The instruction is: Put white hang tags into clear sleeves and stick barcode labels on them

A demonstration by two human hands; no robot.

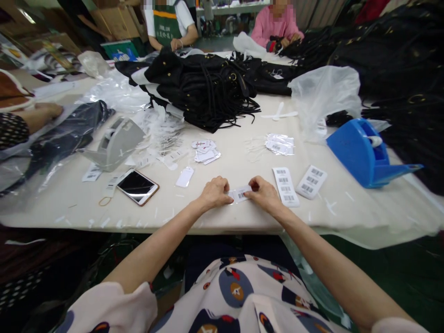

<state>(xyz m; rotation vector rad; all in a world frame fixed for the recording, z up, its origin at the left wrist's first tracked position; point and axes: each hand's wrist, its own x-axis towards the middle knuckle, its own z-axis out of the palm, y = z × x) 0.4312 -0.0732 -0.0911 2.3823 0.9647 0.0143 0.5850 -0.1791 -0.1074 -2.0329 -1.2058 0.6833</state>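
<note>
Near the table's front edge, a small white hang tag with a barcode [240,194] is held between my two hands. My left hand [215,192] pinches its left end, and my right hand [264,193] pinches the right end. Just right of my right hand lies a strip of barcode stickers [286,187], with a second sticker sheet [311,181] beside it. A blank white tag [185,177] lies beyond my left hand. Farther back are a pile of tags [206,151] and a stack of barcode tags [280,144] with thin strings.
A phone [138,187] and a grey tape dispenser [116,143] stand left; a blue dispenser [367,152] stands right. Black fringed bags [204,88] and a plastic bag [326,95] lie behind. A co-worker's hand [48,111] is at far left; two people work opposite.
</note>
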